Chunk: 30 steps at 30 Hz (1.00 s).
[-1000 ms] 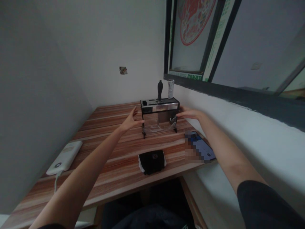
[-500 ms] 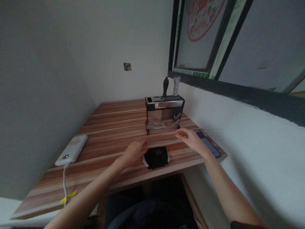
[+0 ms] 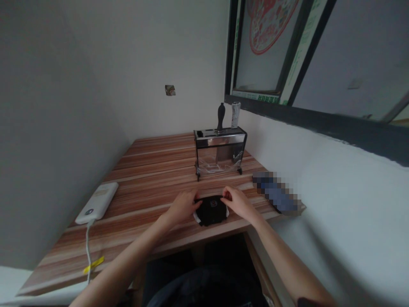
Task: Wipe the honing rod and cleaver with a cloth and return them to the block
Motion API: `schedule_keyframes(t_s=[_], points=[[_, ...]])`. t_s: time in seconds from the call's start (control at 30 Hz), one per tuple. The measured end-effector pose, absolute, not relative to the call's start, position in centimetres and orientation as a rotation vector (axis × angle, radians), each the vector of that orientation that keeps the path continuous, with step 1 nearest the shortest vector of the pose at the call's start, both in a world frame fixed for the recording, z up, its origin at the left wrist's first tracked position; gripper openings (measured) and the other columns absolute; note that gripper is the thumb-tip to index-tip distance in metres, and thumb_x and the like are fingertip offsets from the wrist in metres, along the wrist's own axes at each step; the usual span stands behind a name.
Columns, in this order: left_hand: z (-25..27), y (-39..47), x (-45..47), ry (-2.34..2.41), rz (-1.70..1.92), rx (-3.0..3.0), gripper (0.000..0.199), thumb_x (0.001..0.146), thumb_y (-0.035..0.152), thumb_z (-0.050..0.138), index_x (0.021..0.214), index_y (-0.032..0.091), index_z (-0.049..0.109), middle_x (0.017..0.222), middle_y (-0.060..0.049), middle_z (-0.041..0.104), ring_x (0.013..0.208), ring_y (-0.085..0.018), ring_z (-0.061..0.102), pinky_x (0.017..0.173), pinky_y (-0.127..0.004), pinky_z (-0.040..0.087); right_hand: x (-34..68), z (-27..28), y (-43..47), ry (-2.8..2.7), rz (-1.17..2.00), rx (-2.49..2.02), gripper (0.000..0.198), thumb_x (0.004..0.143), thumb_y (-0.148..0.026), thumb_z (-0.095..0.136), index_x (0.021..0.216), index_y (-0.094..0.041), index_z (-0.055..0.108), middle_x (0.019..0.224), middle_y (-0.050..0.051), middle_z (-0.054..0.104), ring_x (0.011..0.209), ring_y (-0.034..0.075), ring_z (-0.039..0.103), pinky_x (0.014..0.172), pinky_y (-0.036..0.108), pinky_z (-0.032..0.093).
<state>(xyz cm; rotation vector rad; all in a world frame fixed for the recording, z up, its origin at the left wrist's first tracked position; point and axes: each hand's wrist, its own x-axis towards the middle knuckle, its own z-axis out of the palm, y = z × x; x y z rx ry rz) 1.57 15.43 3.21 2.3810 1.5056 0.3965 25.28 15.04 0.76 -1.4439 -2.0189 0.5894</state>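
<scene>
A flat black item (image 3: 211, 212) with whitish side edges and a small pale emblem lies near the table's front edge; it looks like folded fabric, though its kind is unclear. My left hand (image 3: 183, 205) is at its upper left corner, thumb on top and fingers curled at the edge. At the upper right corner, my right hand (image 3: 238, 202) pinches the edge between thumb and fingers. The item lies flat on the table between both hands.
Behind my hands stands a metal-and-clear knife block (image 3: 220, 149) with a black-handled tool and a wrapped one in it. A blurred-out phone (image 3: 277, 194) lies at right. On the left are a white power bank (image 3: 97, 202) with a cable and a yellow strip (image 3: 93, 265).
My right hand has moved left and down from beside the phone onto the black item's right corner. My left hand has closed in on its left corner.
</scene>
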Motion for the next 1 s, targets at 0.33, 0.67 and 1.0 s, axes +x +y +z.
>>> schedule_keyframes(t_s=[0.33, 0.67, 1.0], points=[[2.9, 18.9, 6.5, 1.416, 0.579, 2.326, 0.009, 0.083, 0.027, 0.062, 0.091, 0.022, 0.059, 0.085, -0.004, 0.069, 0.080, -0.021, 0.065, 0.071, -0.030, 0.047, 29.6, -0.3, 17.0, -1.653, 0.620, -1.327, 0.014, 0.077, -0.033, 0.055, 0.086, -0.025, 0.048, 0.066, -0.003, 0.058, 0.065, 0.020, 0.061, 0.063, 0.031, 0.045], [1.5, 19.5, 9.1, 1.483, 0.632, 2.311, 0.013, 0.085, 0.022, 0.058, 0.098, 0.020, 0.056, 0.092, -0.009, 0.070, 0.089, -0.024, 0.066, 0.078, -0.034, 0.047, 30.9, -1.3, 17.8, -1.689, 0.400, -1.468, 0.016, 0.082, -0.028, 0.051, 0.097, -0.022, 0.053, 0.070, 0.001, 0.062, 0.064, 0.021, 0.061, 0.063, 0.032, 0.045], [1.5, 19.1, 8.9, 1.459, 0.648, 2.389, 0.009, 0.086, 0.019, 0.055, 0.095, 0.020, 0.058, 0.090, -0.007, 0.070, 0.087, -0.023, 0.066, 0.077, -0.031, 0.047, 30.5, -1.5, 17.8, -1.722, 0.264, -1.512, 0.012, 0.082, -0.020, 0.052, 0.093, -0.020, 0.056, 0.074, 0.006, 0.064, 0.070, 0.024, 0.063, 0.065, 0.034, 0.044]])
